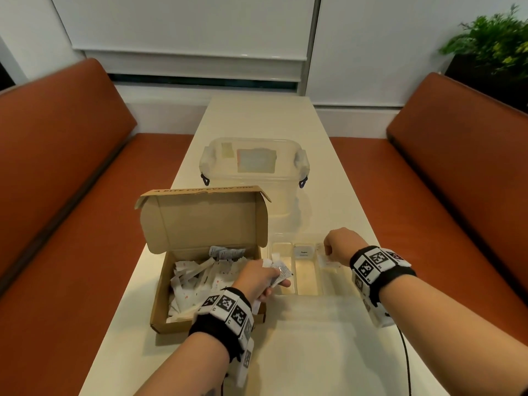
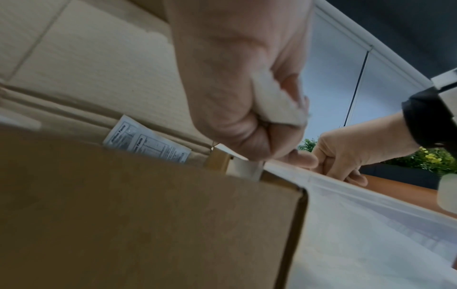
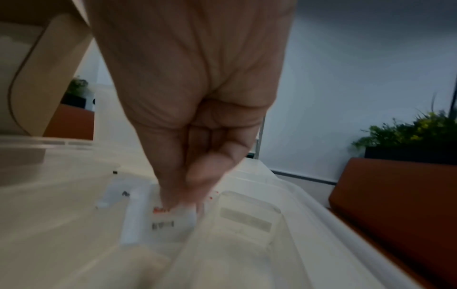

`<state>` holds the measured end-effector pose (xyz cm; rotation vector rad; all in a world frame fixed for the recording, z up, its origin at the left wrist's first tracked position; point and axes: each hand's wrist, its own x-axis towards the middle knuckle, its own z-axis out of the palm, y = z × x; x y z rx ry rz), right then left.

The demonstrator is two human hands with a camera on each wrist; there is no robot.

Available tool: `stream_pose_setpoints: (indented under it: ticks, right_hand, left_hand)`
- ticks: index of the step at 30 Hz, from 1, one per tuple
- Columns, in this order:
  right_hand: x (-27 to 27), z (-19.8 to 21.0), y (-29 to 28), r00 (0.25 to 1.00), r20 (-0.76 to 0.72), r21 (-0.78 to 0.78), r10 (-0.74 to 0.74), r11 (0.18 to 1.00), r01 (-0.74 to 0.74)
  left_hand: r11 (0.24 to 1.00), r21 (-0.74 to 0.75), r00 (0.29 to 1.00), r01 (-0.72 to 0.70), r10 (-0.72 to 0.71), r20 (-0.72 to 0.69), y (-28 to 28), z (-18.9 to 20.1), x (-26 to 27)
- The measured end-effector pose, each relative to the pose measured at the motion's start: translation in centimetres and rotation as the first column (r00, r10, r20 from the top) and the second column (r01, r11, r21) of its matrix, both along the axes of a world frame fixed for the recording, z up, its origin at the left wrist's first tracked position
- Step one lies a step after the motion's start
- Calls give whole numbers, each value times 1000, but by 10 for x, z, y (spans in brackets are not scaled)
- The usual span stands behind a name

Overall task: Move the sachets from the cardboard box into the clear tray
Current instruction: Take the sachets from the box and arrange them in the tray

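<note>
Clutching a bunch of sachets (image 1: 278,272), the left hand (image 1: 255,277) crosses the cardboard box (image 1: 160,302) wall; loose ones could spill. The right hand (image 1: 340,245) pinches one sachet (image 3: 162,219) low in the clear tray (image 1: 308,292), risking the wrong compartment.

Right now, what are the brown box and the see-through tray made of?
The cardboard box looks like matte brown corrugated card: creased fold lines, raw edges. The clear tray looks like glossy plastic, since the table shows through it. The sachets look like thin printed paper or foil; hard to tell.
</note>
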<state>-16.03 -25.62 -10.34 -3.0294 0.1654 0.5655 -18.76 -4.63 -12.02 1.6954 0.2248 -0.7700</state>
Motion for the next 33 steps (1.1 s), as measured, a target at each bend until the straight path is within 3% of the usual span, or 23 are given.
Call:
stream_pose_setpoints:
  ticks: [14, 21, 25, 28, 30, 33]
  right_hand:
    - [4, -6, 8, 990, -67, -212, 120, 968, -132]
    - [5, -5, 9, 988, -57, -194, 145, 969, -153]
    - [2, -1, 6, 988, 56, -93, 143, 986, -138]
    - [0, 4, 13, 980, 165, 104, 108, 987, -127]
    - [-2, 8, 21, 979, 182, 294, 88, 946, -140]
    - [-7, 11, 35, 994, 79, 549, 68, 830, -101]
  left_hand:
    - [1000, -18, 1000, -3, 3, 1, 0, -2, 0]
    - [1000, -28, 1000, -7, 7, 4, 1, 0, -1]
    - [1000, -18, 1000, 4, -4, 5, 0, 1, -1]
    - [1000, -11, 1000, 11, -11, 2, -1, 3, 1]
    - [999, -25, 1000, 25, -25, 0, -1, 5, 4]
    - [998, -62, 1000, 24, -25, -5, -3, 7, 8]
